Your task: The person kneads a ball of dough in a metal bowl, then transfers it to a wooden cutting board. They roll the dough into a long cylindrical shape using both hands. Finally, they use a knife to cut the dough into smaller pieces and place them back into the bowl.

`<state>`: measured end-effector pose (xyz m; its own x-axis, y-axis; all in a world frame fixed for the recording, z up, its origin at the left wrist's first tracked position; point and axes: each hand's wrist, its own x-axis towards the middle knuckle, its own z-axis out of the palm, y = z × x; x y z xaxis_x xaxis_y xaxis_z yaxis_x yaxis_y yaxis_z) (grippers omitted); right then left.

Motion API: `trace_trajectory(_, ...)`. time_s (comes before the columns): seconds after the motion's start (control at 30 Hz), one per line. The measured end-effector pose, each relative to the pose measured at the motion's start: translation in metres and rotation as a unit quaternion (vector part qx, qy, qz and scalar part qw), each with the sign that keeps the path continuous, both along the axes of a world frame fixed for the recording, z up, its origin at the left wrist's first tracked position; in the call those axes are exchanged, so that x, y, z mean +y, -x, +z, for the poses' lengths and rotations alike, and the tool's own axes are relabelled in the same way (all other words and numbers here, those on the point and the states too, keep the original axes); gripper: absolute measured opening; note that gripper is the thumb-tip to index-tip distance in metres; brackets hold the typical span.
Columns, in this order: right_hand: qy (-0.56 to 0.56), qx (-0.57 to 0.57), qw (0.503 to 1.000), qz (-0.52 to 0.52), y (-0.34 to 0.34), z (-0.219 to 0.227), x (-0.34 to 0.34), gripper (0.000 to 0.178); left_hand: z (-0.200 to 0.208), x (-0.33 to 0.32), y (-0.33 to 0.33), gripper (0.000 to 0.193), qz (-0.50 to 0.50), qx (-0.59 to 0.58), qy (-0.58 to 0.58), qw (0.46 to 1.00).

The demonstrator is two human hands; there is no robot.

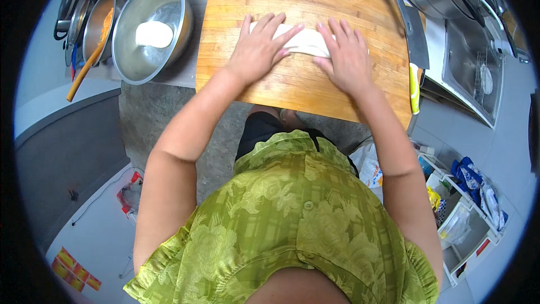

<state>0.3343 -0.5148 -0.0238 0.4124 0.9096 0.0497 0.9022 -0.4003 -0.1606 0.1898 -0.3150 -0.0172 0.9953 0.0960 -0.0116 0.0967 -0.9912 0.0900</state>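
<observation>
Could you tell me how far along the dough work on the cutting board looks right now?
One white dough lump sits in the steel bowl. In hand: left hand and right hand press flat on a dough log on the wooden board. The log is uncut.

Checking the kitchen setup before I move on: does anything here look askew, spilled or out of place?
Little stands out. Both hands, left hand and right hand, lie flat on the dough on the cutting board. The board's near edge juts past the counter, unsupported, and a cleaver lies at its right edge. Nothing looks spilled.
</observation>
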Motion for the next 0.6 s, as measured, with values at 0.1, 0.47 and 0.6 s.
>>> trace_trajectory(0.1, -0.021, -0.012, 0.999, 0.024, 0.039, -0.005, -0.037, 0.073, 0.002, -0.029, 0.044, 0.071, 0.036, -0.016, -0.006, 0.999)
trace_trajectory(0.47, -0.131, 0.076, 0.989, 0.004, 0.062, 0.009, 0.036, 0.074, -0.002, -0.022, 0.015, 0.083, 0.015, -0.086, 0.099, 0.991)
trace_trajectory(0.6, -0.061, 0.075, 0.993, 0.061, 0.084, -0.006, 0.002, 0.078, -0.011, -0.039, 0.052, 0.072, 0.013, -0.060, 0.091, 0.994)
